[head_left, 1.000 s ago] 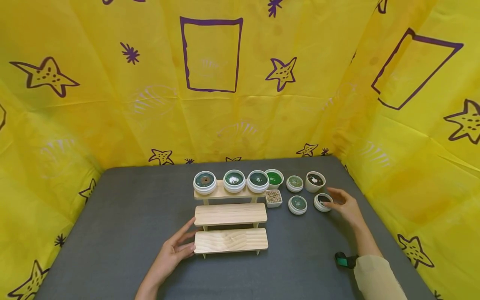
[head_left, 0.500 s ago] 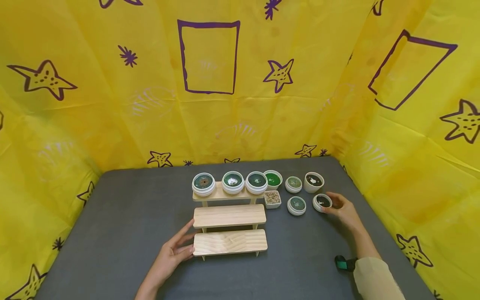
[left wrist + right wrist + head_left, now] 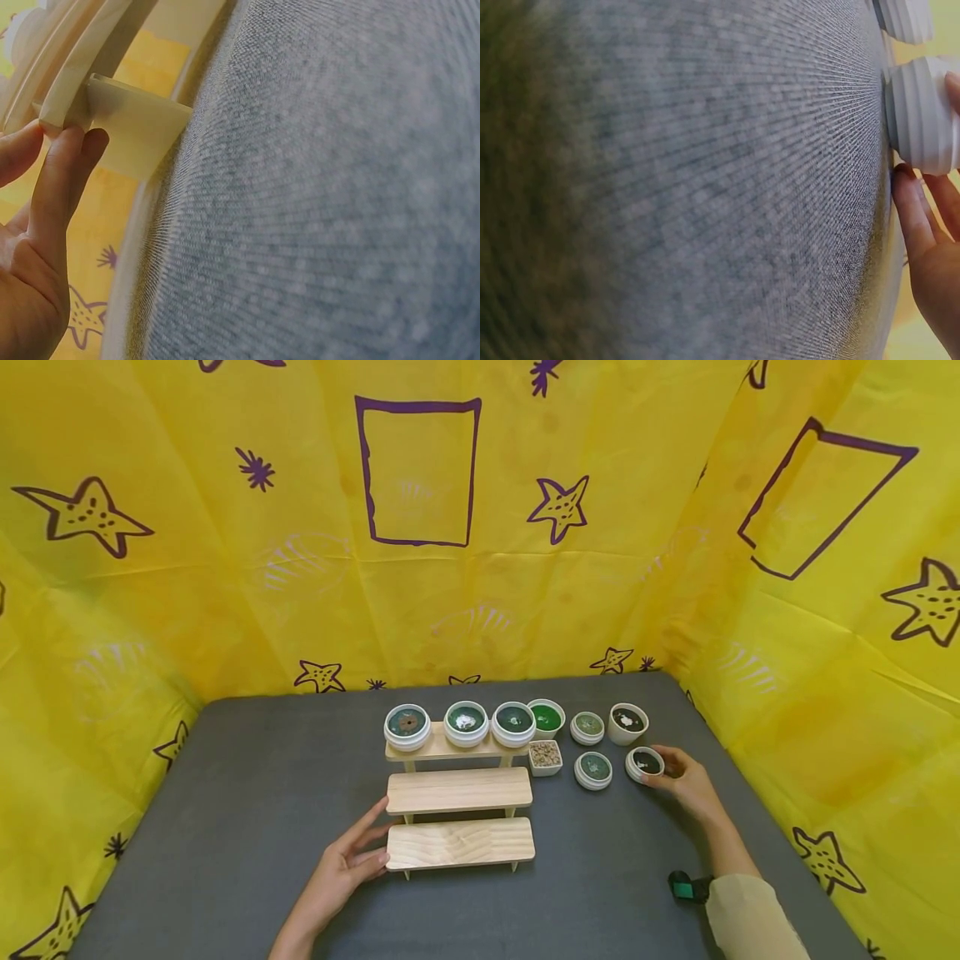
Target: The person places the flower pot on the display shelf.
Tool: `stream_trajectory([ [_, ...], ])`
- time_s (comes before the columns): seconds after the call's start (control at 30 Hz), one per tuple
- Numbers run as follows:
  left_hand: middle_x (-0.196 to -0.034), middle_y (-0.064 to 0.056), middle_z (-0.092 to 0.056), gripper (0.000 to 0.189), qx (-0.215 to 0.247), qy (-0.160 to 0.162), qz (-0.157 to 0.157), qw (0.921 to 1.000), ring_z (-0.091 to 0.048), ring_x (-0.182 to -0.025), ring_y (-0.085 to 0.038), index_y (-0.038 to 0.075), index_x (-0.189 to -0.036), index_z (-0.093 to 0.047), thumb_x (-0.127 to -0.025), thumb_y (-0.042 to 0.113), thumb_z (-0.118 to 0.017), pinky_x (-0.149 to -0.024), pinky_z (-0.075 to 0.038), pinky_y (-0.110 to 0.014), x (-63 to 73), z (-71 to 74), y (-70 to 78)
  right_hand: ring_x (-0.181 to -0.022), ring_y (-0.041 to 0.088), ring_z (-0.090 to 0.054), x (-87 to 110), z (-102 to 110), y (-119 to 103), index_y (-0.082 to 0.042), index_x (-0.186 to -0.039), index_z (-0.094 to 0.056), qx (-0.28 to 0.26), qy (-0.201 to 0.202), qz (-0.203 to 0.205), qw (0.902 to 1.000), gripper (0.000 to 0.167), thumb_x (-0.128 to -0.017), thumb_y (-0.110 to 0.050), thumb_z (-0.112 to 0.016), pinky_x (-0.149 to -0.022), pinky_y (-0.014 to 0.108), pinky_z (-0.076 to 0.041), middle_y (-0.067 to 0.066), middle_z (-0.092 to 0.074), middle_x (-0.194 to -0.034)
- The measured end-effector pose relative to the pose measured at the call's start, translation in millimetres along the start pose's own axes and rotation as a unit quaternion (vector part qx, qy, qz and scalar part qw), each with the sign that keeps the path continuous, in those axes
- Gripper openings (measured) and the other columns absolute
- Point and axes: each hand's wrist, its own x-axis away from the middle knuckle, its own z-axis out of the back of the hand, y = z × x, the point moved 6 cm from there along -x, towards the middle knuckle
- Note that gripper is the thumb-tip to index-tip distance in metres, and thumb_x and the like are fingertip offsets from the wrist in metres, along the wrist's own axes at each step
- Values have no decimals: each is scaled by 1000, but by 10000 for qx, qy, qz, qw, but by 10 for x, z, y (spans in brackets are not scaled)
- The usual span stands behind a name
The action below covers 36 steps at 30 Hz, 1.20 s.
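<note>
A wooden three-step stand (image 3: 459,843) stands in the middle of the table. At its left end, my left hand (image 3: 341,866) pinches the lowest board; in the left wrist view, thumb and fingertips meet at the board's corner (image 3: 64,105). Three white pots, one of them a teal pot (image 3: 513,719), line the top step. To the right, my right hand (image 3: 688,785) holds a small white pot with a dark filling (image 3: 645,762) from its right side. The right wrist view shows this pot's ribbed wall (image 3: 919,116) close on the cloth, with fingers around it.
Right of the stand are a bright green pot (image 3: 547,717), a square dish of pebbles (image 3: 545,758), two small green pots (image 3: 587,727) and a taller dark-filled pot (image 3: 627,723). A black strap with a green patch (image 3: 682,888) is by the right wrist. Yellow cloth walls (image 3: 420,610) enclose the grey table.
My right hand's fingers have shifted from over the dark-filled pot's top to its right side. The left hand keeps its place on the stand. The head view has shifted slightly.
</note>
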Motion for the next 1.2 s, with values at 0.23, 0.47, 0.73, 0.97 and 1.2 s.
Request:
stream_trajectory([
  [0.23, -145, -43, -38, 76, 24, 13, -20, 10000, -66, -104, 3, 14, -158, -20, -96, 13, -63, -80, -58, -23, 2, 2, -2, -89, -9, -58, 8, -1, -7, 4, -135, -53, 79, -22, -12, 10000, 62, -83, -15, -79, -74, 11, -47, 29, -62, -125],
  [0.47, -145, -43, -38, 76, 8, 3, -46, 10000, -66, -105, 3, 13, -158, -21, -96, 13, -63, -80, -59, -24, 3, -1, 8, -87, -12, -57, 7, 10, 20, 2, -134, -55, 130, 95, -99, 9998, 62, -82, -17, -80, -74, 9, -46, 22, -66, -122],
  [0.73, -145, -43, -38, 75, 4, 2, -74, 10000, -66, -103, 2, 12, -158, -20, -96, 12, -63, -80, -59, -24, 8, -4, 23, -87, -15, -54, 19, 39, 7, 0, -137, -54, 285, 216, -210, 9991, 64, -82, -22, -81, -73, 8, -45, 27, -62, -131],
  [0.97, -144, -44, -38, 75, 20, -2, -107, 9999, -66, -103, 2, 13, -158, -21, -96, 12, -63, -79, -58, -22, 8, -3, 17, -87, -14, -54, 44, 69, -117, 0, -137, -54, 242, 255, -177, 9992, 65, -82, -22, -81, -75, 8, -46, 27, -62, -130],
  [1.2, -144, -44, -38, 74, 0, -15, -162, 9999, -66, -104, 2, 13, -158, -21, -96, 12, -62, -78, -59, -24, 7, -3, 19, -88, -12, -59, 56, 84, -258, 0, -133, -56, 134, 351, 137, 9992, 62, -81, -20, -82, -76, 5, -48, 20, -67, -120],
])
